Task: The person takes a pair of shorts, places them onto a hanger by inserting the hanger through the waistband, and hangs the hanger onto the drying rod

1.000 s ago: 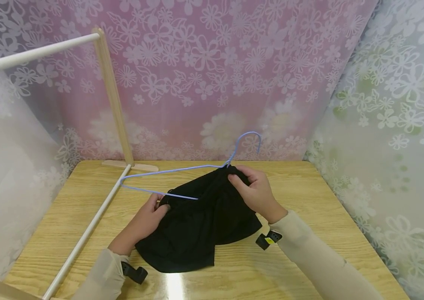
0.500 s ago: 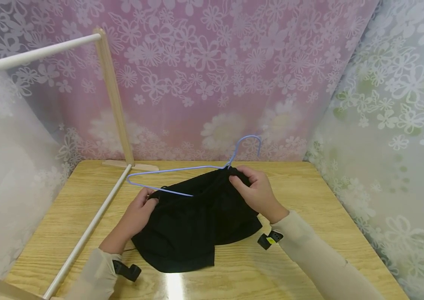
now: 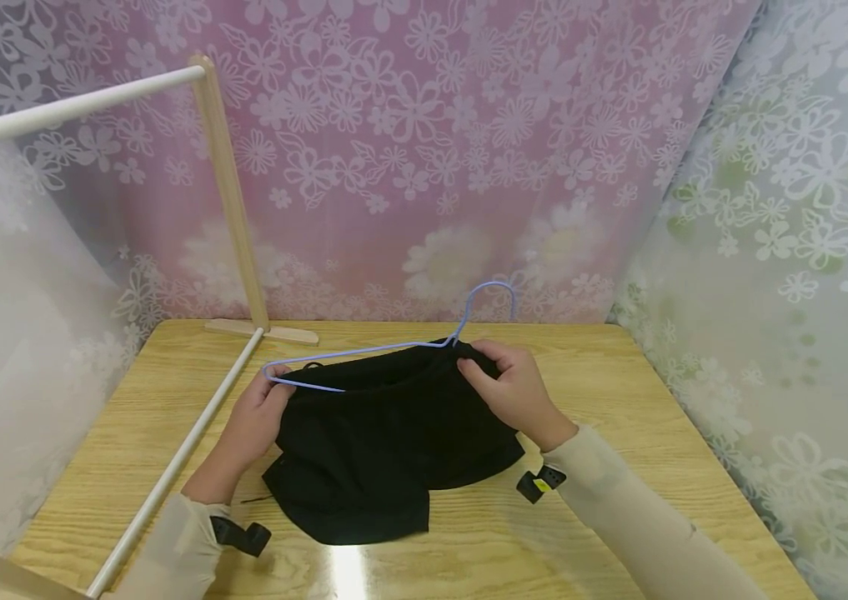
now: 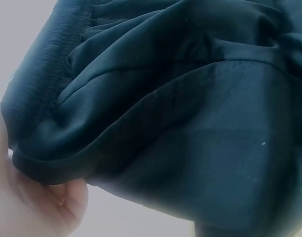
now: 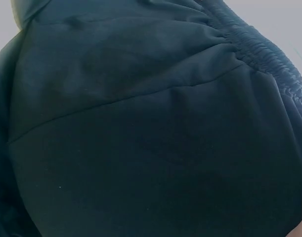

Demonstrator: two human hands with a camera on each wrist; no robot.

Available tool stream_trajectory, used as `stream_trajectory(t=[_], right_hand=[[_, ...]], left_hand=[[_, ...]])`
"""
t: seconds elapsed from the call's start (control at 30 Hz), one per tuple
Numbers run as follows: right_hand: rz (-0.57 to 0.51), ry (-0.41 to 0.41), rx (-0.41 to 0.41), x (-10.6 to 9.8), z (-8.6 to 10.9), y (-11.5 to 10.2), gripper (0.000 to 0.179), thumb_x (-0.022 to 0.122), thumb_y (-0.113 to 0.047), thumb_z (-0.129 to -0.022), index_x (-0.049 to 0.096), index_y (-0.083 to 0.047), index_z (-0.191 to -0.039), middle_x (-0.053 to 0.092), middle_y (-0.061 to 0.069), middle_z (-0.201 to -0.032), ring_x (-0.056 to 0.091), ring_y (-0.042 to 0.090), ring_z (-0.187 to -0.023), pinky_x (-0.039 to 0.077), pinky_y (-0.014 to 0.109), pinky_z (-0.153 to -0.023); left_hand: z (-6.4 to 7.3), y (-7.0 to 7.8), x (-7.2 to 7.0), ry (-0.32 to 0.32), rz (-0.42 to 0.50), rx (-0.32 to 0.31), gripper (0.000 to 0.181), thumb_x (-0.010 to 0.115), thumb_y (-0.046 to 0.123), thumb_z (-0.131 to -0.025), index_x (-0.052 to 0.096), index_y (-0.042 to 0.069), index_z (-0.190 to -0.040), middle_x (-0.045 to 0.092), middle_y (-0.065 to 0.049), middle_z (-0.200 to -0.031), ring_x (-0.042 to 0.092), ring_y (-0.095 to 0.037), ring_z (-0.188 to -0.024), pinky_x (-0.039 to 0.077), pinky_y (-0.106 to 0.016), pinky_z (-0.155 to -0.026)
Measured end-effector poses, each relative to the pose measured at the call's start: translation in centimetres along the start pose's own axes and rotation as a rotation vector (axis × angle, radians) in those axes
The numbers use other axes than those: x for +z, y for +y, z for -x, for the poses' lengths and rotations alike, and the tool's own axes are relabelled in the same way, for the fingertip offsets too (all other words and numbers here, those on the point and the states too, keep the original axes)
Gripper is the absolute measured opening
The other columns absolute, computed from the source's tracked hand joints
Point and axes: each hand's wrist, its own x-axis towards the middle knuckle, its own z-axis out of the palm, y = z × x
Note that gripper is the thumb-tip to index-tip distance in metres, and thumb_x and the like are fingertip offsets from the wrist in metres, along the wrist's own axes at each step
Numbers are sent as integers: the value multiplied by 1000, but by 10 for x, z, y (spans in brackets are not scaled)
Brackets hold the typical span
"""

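Note:
Black shorts [image 3: 363,450] with a gathered elastic waistband [image 4: 47,64] hang from both hands, their lower hem close over the table. My left hand [image 3: 254,417] pinches the waistband's left end, thumb on the near side. At the waistband's right part, my right hand [image 3: 514,392] grips the cloth between thumb and fingers. A blue wire hanger [image 3: 363,351] runs into the waist opening. Its left corner sticks out over the left hand, and its hook [image 3: 491,284] rises beyond the right hand. The hanger's right end is hidden inside the shorts. Black cloth [image 5: 141,123] fills most of the right wrist view.
On the left stands a rack with wooden posts [image 3: 228,192], a white top rail [image 3: 71,110] and a white lower bar [image 3: 176,458] along the wooden table [image 3: 619,517]. Floral curtains [image 3: 424,167] enclose the back and sides.
My left hand has moved left and slightly up, drawing the waistband wider toward the hanger's left corner. The hanger has shifted a little, its hook lower. The right hand has stayed nearly still.

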Motion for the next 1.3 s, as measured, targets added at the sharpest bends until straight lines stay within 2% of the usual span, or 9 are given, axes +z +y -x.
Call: stream_trajectory(t=[0.13,0.23,0.4,0.47,0.7,0.87,1.0,1.3], right_hand=[[15,-1,-10,1,0,0,12,66,-7,-100,76,-6,-106,76,6,-96,71,18,-78,58,28,-71],[12,-7,-17,1,0,1,11,66,-7,-100,76,-7,-106,76,5,-96,71,17,-78,58,28,-71],[7,-18,-26,2,1,1,12,66,-6,-100,77,-9,-106,77,4,-95,72,17,-76,58,28,-69],[11,-19,-24,2,1,1,13,66,-6,-100,77,-9,-106,77,4,-94,72,17,-76,58,28,-68],[45,-41,1,3,3,-1,13,66,0,-98,76,-4,-104,76,8,-93,71,21,-76,55,26,-69],[50,-46,-3,3,4,-17,12,65,3,-98,76,0,-102,76,12,-91,70,26,-76,55,25,-69],[59,-46,-19,1,4,-32,12,64,3,-98,75,1,-101,76,12,-92,71,23,-77,56,26,-71],[47,-42,-34,-1,7,-30,12,64,5,-97,75,1,-102,76,12,-92,71,18,-77,56,27,-71]], left_hand=[[-2,0,-5,6,-23,35,21,43,22,-109,54,8,-119,54,-9,-102,50,-26,-97,40,-37,-84],[-3,1,-9,-11,12,94,21,41,19,-110,55,5,-117,55,-9,-101,50,-23,-96,41,-33,-83],[-4,5,-16,-50,31,186,28,35,17,-113,60,5,-119,59,-7,-111,51,-16,-102,41,-27,-89],[-4,7,-20,-50,0,188,31,33,19,-113,62,7,-117,60,-7,-112,52,-16,-104,41,-28,-91],[-4,4,-27,-10,-68,128,38,34,23,-113,69,11,-118,68,-8,-118,58,-16,-109,45,-43,-99],[-4,0,-28,-12,-78,148,40,34,24,-114,70,10,-121,69,-8,-121,59,-12,-113,45,-34,-101],[-2,-1,-28,-5,-64,157,39,34,22,-113,69,8,-124,69,-9,-122,59,-9,-114,43,-27,-100],[-1,0,-26,0,-9,192,37,36,17,-112,70,8,-123,69,-10,-122,57,1,-111,42,-16,-97]])
